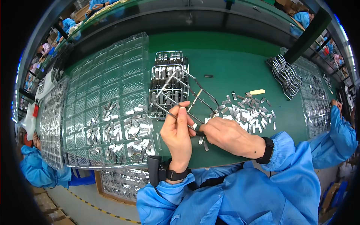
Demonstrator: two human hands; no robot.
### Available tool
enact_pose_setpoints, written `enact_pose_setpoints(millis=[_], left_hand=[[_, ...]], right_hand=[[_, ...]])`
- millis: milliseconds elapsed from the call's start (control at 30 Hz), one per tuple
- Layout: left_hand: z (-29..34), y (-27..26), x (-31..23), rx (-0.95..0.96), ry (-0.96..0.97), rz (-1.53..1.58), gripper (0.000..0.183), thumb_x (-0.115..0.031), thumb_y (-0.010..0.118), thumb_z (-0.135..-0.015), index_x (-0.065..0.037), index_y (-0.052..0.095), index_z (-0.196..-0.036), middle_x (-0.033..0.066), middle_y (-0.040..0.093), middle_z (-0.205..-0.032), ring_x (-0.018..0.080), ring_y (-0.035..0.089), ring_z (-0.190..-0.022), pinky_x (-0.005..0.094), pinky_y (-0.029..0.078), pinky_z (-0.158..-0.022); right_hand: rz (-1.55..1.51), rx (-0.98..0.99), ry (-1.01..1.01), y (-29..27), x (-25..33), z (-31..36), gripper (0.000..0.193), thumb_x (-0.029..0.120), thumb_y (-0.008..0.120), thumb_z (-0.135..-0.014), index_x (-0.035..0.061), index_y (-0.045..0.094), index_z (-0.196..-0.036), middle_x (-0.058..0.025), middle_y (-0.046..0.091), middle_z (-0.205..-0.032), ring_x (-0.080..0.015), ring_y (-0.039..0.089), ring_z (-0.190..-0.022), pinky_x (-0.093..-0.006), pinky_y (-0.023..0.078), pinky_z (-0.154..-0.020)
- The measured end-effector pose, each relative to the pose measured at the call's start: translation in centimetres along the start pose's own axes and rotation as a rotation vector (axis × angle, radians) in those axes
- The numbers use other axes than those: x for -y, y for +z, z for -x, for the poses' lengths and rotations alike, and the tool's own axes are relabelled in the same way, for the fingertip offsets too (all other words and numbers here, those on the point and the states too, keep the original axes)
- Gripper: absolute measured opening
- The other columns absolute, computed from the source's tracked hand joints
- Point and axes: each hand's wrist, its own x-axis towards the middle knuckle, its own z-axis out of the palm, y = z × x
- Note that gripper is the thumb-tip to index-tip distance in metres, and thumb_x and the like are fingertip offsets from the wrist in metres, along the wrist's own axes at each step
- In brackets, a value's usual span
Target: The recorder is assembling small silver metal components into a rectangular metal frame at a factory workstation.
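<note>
My left hand is closed, its thumb and fingers pinching a bar of a thin silvery sprue-like frame. The frame is tilted in the air above the green table, mostly bare bars with open gaps. My right hand is closed at the near right edge of the same frame, its fingertips curled down and partly hidden. Under and beyond the right hand lies a heap of small oblong silvery pieces. Beyond my left hand stand stacked frames still bearing dark and silvery oblong pieces.
Clear compartment trays cover the left side, some cells filled with loose pieces. A stack of bare frames leans near a dark post at right. One dark piece and a yellow strip lie on the table. Co-workers sit both sides.
</note>
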Motion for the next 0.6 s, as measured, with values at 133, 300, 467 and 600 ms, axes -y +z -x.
enact_pose_setpoints(millis=[133, 300, 467, 600], left_hand=[[-0.4, -0.2, -0.1, -0.025, -0.097, 0.177, 0.026, -0.022, 0.049, -0.098, 0.001, 0.060, -0.107, -0.0006, 0.050, -0.061, 0.0032, 0.043, -0.046, 0.0161, 0.033, -0.040], [-0.2, -0.1, -0.5, -0.004, -0.042, 0.125, 0.026, -0.022, 0.049, -0.098, 0.000, 0.060, -0.106, -0.0005, 0.049, -0.061, 0.0031, 0.042, -0.045, 0.0163, 0.033, -0.040], [0.0, 0.3, -0.7, -0.004, 0.012, 0.042, 0.026, -0.021, 0.048, -0.098, 0.000, 0.060, -0.106, -0.0007, 0.049, -0.061, 0.0030, 0.041, -0.045, 0.0165, 0.032, -0.040], [-0.2, 0.1, -0.3, -0.029, -0.025, 0.135, 0.026, -0.022, 0.047, -0.099, 0.000, 0.058, -0.107, -0.0012, 0.048, -0.061, 0.0032, 0.041, -0.045, 0.0167, 0.033, -0.039]], right_hand=[[-0.163, -0.198, 0.020, 0.3, -0.2, -0.1, 0.017, -0.001, 0.062, -0.074, 0.0013, 0.057, -0.090, -0.0110, 0.054, -0.075, -0.0260, 0.058, -0.069, -0.0368, 0.047, -0.060], [-0.338, -0.156, 0.201, -0.5, 0.1, -0.5, 0.011, 0.000, 0.061, -0.073, 0.0017, 0.060, -0.084, -0.0108, 0.057, -0.070, -0.0252, 0.059, -0.060, -0.0345, 0.047, -0.054], [-0.356, -0.106, 0.234, -0.7, -0.2, -0.4, 0.012, 0.001, 0.062, -0.072, 0.0026, 0.062, -0.084, -0.0077, 0.057, -0.068, -0.0189, 0.057, -0.058, -0.0306, 0.045, -0.051], [-0.426, -0.122, 0.232, -0.8, -0.4, -0.4, 0.011, 0.002, 0.062, -0.073, 0.0029, 0.063, -0.084, -0.0060, 0.056, -0.067, -0.0145, 0.055, -0.055, -0.0279, 0.044, -0.049]])
